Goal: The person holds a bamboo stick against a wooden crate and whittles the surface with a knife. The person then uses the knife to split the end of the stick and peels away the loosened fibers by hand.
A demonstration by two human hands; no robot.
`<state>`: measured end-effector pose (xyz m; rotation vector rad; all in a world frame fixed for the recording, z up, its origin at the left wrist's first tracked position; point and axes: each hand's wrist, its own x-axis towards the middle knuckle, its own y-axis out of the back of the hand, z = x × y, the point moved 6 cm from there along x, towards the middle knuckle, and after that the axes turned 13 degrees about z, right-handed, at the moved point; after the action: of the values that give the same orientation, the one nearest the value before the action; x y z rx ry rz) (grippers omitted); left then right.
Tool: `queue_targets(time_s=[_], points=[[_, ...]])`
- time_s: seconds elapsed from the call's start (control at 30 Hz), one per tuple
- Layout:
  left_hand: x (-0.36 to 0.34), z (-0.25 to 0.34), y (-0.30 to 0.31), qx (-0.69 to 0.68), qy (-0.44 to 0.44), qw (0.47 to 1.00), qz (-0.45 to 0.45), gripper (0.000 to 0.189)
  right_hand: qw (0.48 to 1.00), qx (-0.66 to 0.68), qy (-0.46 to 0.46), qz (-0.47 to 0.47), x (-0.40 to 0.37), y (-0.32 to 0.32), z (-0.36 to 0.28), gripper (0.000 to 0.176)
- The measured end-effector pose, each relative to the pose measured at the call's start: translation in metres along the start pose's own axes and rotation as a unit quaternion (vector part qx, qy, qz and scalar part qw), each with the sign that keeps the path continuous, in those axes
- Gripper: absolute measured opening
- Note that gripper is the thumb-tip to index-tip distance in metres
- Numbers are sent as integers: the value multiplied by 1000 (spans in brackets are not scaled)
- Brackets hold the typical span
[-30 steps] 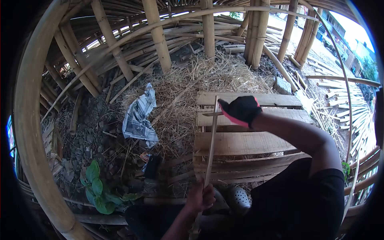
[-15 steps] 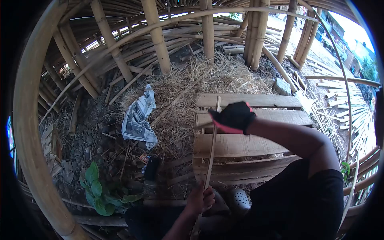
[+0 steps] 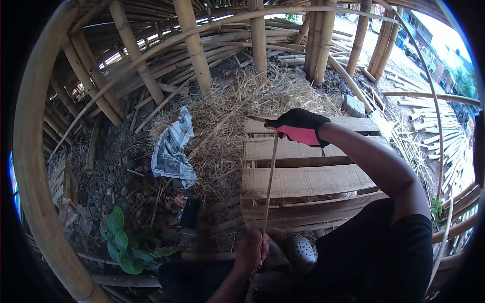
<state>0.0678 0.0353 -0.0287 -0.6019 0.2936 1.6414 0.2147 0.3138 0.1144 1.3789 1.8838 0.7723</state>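
Above the wooden pallet: knife against bamboo strip.
Left hand has its grip closed on the strip's low end and the gloved right hand is fisted round the knife; a shallow blade angle seems wise.

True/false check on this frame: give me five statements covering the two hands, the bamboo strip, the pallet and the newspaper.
1. The right hand wears a black and pink glove. True.
2. The left hand grips the strip at its lower end. True.
3. The strip lies flat on the pallet. False: it is held up, running from the left hand to the right hand in front of the pallet.
4. The newspaper lies on the pallet. False: it lies on the ground to the pallet's left.
5. The left hand is gloved. False: it is bare.
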Motion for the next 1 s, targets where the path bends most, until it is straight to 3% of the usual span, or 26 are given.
queue_targets(time_s=[0.13, 0.2, 0.23, 0.3, 0.47, 0.53, 0.57, 0.63, 0.73, 0.9, 1.0], points=[[1, -3, 2, 27, -10, 999, 23, 47, 999, -43, -12, 11, -2, 3, 4, 71], [0, -2, 3, 32, -9, 999, 25, 48, 985, -112, -14, 129, -10, 14, -4, 78], [0, -2, 3, 38, -5, 999, 27, 48, 985, -113, -14, 129, -9, 9, -1, 78], [0, -4, 3, 40, -5, 999, 34, 49, 953, -206, 18, 223, -7, 8, 2, 87], [-3, -1, 5, 50, -7, 998, 41, 52, 961, -172, -34, 214, -1, -3, 24, 80], [-1, -3, 4, 63, -7, 997, 37, 52, 989, 26, -96, 107, 6, -12, 38, 75], [-1, -1, 4, 62, -9, 997, 35, 52, 989, 24, -95, 110, 10, -9, 41, 75], [-1, 0, 2, 58, -11, 998, 26, 52, 981, -99, -4, 169, 12, 2, 30, 71], [-1, 0, 3, 61, -38, 997, 28, 51, 967, -137, 2, 214, -4, -19, 19, 76], [-3, -3, 3, 46, -2, 999, 27, 52, 967, -146, -41, 206, -6, 7, 10, 80], [0, -7, 5, 44, 3, 999, 28, 54, 947, -184, -18, 264, -14, -15, 7, 77]])
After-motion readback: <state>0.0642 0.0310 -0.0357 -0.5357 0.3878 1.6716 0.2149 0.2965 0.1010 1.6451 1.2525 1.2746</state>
